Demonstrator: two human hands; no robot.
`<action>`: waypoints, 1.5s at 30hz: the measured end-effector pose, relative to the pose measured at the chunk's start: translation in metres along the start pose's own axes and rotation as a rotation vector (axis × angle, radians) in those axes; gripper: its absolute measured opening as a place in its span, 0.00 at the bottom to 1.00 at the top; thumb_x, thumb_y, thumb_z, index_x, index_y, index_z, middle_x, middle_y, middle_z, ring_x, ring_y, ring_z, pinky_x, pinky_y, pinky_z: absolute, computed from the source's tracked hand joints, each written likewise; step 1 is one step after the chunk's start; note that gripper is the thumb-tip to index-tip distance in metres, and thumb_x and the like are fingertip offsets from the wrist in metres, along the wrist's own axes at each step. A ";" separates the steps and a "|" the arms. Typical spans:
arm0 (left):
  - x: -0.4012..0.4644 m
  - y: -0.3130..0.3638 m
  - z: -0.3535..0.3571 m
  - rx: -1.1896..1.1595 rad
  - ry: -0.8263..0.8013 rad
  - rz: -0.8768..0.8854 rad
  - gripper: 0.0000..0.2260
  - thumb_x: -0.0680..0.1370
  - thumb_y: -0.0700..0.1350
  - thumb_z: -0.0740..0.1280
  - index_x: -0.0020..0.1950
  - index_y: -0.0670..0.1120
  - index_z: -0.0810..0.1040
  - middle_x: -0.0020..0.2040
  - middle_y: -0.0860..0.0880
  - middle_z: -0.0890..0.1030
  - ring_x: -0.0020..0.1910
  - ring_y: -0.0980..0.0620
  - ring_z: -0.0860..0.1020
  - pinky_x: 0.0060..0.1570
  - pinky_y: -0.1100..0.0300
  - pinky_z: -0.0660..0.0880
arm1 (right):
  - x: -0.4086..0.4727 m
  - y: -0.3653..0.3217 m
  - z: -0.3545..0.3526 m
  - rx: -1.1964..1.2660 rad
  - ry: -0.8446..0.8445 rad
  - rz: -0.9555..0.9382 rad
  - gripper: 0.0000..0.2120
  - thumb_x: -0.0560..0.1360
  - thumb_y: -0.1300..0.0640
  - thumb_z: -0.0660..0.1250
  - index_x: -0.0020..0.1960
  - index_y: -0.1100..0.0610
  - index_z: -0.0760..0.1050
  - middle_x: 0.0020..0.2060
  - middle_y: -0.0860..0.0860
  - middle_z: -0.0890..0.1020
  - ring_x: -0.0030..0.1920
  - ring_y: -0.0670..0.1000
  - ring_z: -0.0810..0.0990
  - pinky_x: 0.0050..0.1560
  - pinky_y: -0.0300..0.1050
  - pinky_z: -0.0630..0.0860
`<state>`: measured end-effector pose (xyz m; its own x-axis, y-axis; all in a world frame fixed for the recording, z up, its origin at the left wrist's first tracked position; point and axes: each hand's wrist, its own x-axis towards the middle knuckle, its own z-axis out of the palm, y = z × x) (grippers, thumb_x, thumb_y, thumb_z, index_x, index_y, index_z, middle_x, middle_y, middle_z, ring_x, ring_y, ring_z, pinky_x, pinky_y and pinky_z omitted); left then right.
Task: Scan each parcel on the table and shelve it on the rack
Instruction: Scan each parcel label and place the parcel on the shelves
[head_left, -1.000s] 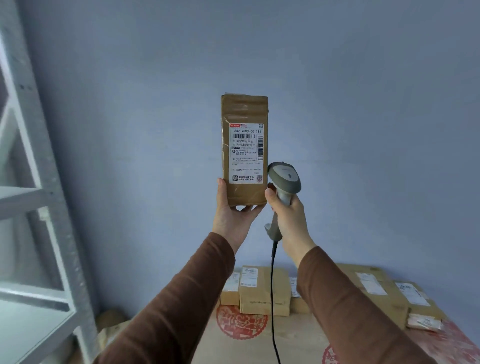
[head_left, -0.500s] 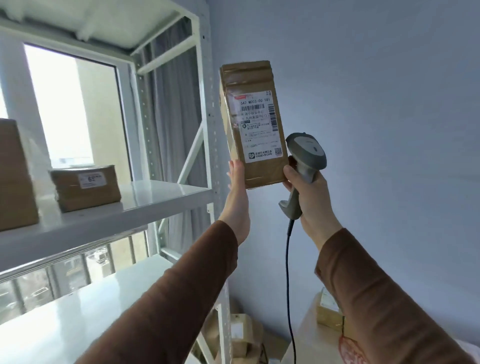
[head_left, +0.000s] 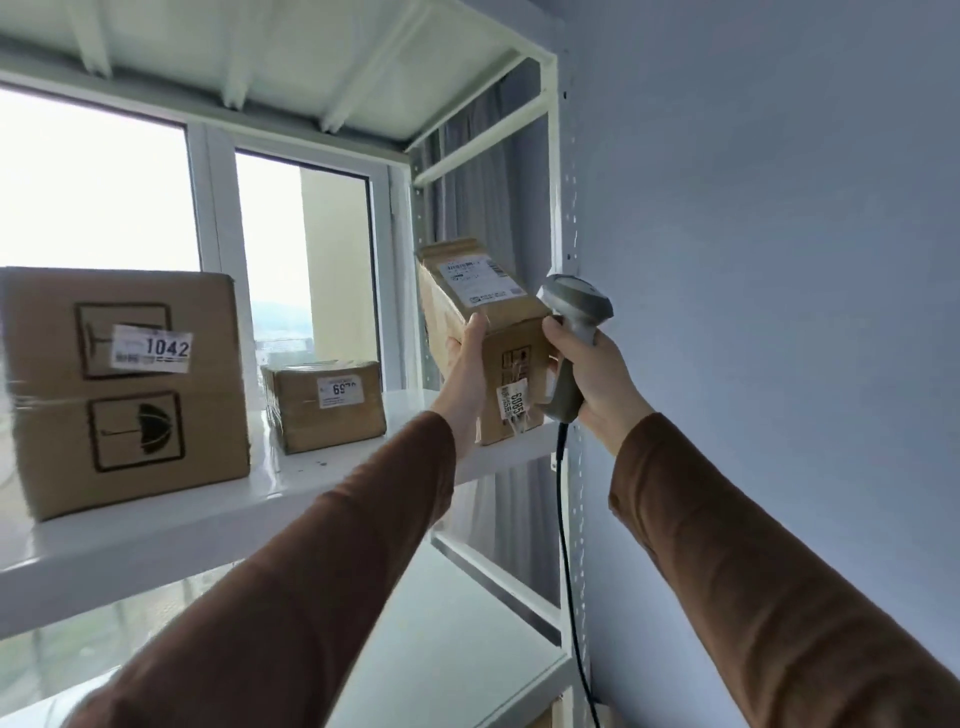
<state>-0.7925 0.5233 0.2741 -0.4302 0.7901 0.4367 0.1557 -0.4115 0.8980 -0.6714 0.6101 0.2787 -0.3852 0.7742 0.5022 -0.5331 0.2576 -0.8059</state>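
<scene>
- Now shelving step: left hand (head_left: 467, 369) grip wraps the tall parcel (head_left: 485, 332), standing it at the shelf (head_left: 363, 467) right end, by the rack post (head_left: 563, 208).
- Right hand (head_left: 597, 384) grip clamped on the scanner (head_left: 571, 322), touching the parcel's side.
- Bottom looks seated on the shelf; can't confirm.
- Two boxes sit further left: small box (head_left: 324, 405), big box (head_left: 124, 384).
- Next, probably: let go, check it stands upright.

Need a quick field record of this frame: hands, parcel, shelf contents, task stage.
left hand: holds the tall parcel by its side
right hand: grips the scanner, beside the parcel
parcel state: upright, bottom at the right end of the shelf
already on shelf: large box tagged 1042, small box
stage: shelving under way, parcel not released
</scene>
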 end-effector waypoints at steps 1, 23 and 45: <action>0.008 0.003 -0.005 0.007 0.011 -0.005 0.38 0.80 0.73 0.51 0.84 0.52 0.58 0.74 0.45 0.75 0.72 0.46 0.74 0.70 0.46 0.70 | 0.011 0.003 0.006 -0.005 -0.015 0.013 0.10 0.79 0.54 0.73 0.58 0.54 0.81 0.46 0.53 0.88 0.47 0.54 0.88 0.47 0.53 0.84; 0.089 -0.048 -0.067 0.633 0.193 -0.174 0.43 0.84 0.47 0.65 0.83 0.52 0.32 0.76 0.41 0.71 0.70 0.39 0.75 0.72 0.45 0.72 | 0.098 0.089 0.041 -0.007 -0.020 0.337 0.20 0.77 0.50 0.75 0.64 0.61 0.80 0.51 0.56 0.86 0.55 0.58 0.83 0.63 0.59 0.79; 0.106 -0.060 -0.078 0.682 0.353 0.001 0.45 0.82 0.52 0.69 0.85 0.51 0.37 0.85 0.43 0.44 0.84 0.43 0.48 0.82 0.47 0.49 | 0.091 0.089 0.044 -0.067 0.059 0.308 0.17 0.77 0.50 0.75 0.61 0.58 0.79 0.52 0.55 0.80 0.58 0.57 0.80 0.69 0.56 0.75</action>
<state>-0.9170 0.5961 0.2625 -0.6704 0.5508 0.4971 0.6208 0.0496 0.7824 -0.7870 0.6779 0.2667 -0.4756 0.8533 0.2139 -0.3468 0.0416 -0.9370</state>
